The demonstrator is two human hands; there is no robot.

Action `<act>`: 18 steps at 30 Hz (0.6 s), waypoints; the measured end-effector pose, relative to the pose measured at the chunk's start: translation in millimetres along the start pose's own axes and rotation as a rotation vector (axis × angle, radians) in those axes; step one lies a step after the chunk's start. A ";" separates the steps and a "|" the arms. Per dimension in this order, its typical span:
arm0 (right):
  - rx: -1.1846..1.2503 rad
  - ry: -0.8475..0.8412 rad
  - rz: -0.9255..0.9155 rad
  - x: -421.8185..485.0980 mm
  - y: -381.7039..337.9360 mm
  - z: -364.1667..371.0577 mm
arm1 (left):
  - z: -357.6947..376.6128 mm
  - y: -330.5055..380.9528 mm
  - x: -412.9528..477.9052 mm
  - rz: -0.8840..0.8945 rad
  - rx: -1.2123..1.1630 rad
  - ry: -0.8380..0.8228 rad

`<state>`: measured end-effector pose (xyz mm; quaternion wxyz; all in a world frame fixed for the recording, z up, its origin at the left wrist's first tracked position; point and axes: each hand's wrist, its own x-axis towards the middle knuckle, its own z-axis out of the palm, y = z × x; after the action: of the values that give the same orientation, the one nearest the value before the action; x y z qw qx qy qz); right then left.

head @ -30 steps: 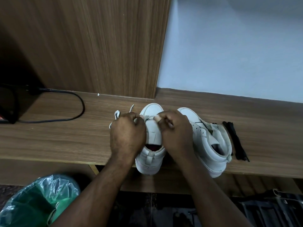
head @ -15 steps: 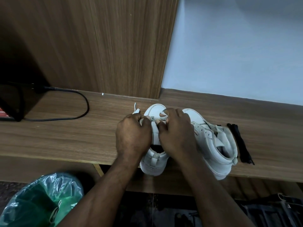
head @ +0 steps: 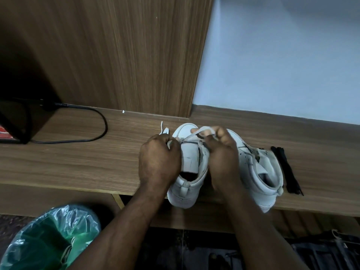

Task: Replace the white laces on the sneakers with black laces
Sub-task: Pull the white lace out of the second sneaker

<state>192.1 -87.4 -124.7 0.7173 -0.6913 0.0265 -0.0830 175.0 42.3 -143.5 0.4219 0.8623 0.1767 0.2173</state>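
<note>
White lace point(head: 203, 128) stretches between both hands: the left hand point(head: 159, 158) is curled tight round one end, and the right hand point(head: 222, 158) pinches a raised loop of it over the toe of a white sneaker point(head: 190, 158). This sneaker stands on the wooden tabletop point(head: 78, 162), heel at the front edge. A second sneaker point(head: 261, 172) stands just right of it, with the black laces point(head: 286, 168) bundled beside. A black cable point(head: 97, 131) curves far left; a green bin bag point(head: 48, 236) sits below.

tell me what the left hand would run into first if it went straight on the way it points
Probably the loose end of the white lace sticking out just beyond the left hand; past that, bare shelf and then the upright wooden panel. Depth is unclear here.
</note>
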 end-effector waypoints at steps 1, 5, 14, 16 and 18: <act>0.314 0.038 0.097 1.4 -6.0 -2.2 | 0.4 0.4 -0.6 -0.001 -0.008 -0.002; 0.438 0.172 0.099 12.1 -15.3 -12.0 | 1.0 1.4 -1.4 -0.010 -0.001 -0.008; -1.289 -0.194 -0.254 -1.3 -7.1 -0.5 | 1.5 2.9 0.0 -0.007 -0.031 -0.026; -1.259 -0.201 -0.242 -1.7 -7.4 -1.8 | 1.2 2.0 -0.7 -0.007 -0.027 -0.020; -0.983 -0.171 -0.247 -2.0 -5.0 -1.3 | -0.1 0.4 -0.5 -0.005 -0.016 -0.008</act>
<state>189.5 -88.5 -119.9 0.2918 -0.9492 -0.0782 -0.0882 174.5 41.9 -143.2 0.4302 0.8593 0.1755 0.2140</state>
